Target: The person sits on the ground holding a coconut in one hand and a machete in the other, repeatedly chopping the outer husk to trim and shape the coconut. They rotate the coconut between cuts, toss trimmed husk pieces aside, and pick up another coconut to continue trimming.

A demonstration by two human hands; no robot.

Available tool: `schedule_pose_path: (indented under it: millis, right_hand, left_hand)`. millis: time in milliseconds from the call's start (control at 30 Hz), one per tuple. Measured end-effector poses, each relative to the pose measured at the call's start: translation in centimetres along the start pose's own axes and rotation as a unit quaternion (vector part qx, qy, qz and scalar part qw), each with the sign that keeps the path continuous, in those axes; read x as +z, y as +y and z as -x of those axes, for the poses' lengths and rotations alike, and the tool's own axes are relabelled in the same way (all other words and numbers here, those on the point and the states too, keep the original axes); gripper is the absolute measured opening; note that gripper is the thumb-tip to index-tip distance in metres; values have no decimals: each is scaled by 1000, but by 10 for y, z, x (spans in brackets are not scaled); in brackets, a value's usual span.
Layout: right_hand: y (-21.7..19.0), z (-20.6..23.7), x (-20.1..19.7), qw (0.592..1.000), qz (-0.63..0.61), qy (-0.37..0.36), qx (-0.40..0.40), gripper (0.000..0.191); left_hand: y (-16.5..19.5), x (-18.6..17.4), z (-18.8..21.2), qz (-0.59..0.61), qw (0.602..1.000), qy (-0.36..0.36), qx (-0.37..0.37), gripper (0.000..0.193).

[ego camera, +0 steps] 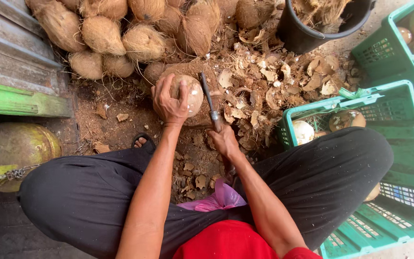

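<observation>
While the left hand point(170, 101) clamps a round, pale, half-husked coconut point(190, 93) at twelve o'clock, the right hand point(224, 140) grips a dark metal blade point(209, 100) just beside it, so a glancing slip could cut those fingers.

Coconut pile point(120, 33) blocks ahead, crate point(398, 158) right; ground between seems passable
</observation>
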State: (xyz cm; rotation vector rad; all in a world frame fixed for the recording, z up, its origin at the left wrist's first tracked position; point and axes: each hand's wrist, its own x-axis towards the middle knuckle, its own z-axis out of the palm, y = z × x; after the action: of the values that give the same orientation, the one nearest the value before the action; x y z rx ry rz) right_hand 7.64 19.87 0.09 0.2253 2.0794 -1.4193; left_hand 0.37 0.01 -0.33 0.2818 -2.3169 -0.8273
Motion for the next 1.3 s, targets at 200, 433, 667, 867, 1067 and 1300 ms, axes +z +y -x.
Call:
schedule_pose_path:
  millis: [200, 433, 667, 867, 1067, 1300]
  right_hand:
    - [-29, 19, -29, 993, -93, -61, -26, 24]
    - [-3, 6, -8, 975, -137, 72, -157, 31]
    - [20, -17, 2, 995, -85, -47, 14, 11]
    - [-23, 12, -37, 994, -88, 36, -44, 27]
    - [-32, 25, -27, 985, -67, 100, -124, 44]
    - [-31, 25, -23, 997, 20, 36, -64, 41]
  left_hand:
    - [4, -2, -2, -17, 1000, -9, -18, 51]
    - [14, -9, -1, -3, 999, -23, -34, 51]
    - [13, -11, -6, 1, 1000, -15, -14, 66]
    - [2, 6, -13, 79, 973, -43, -212, 59]
    - [15, 17, 1, 40, 964, -9, -262, 59]
    - [17, 18, 2, 21, 973, 7, -230, 66]
